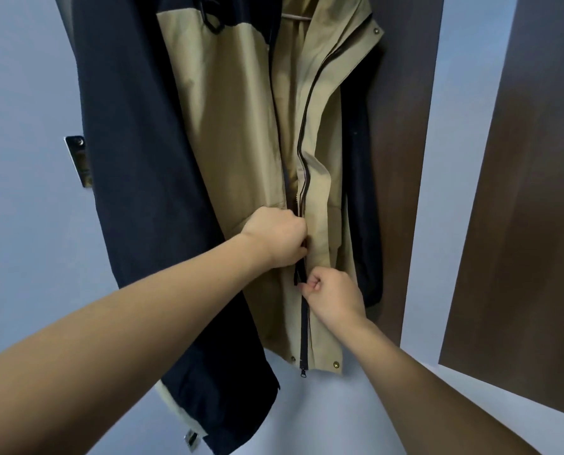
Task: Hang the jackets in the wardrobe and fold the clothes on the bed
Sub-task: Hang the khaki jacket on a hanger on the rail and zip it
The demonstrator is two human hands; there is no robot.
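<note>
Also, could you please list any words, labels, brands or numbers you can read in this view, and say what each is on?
None can be read.
jacket: no print, logo or label shows on the tan and navy fabric.
metal plate on the wall: no legible marking.
small tag at the sleeve cuff: too small and blurred to read.

The jacket (234,126) is smooth, matt woven cloth, tan on the body and dark navy on the sleeves, with dull brass-coloured metal snaps (336,365) at its hem corners. Its zip (304,326) looks black and faintly glossy. The panels (520,192) beside it show dark brown, matt wood grain, and a shiny metal plate (79,160) sits on the smooth pale wall (18,126).
</note>
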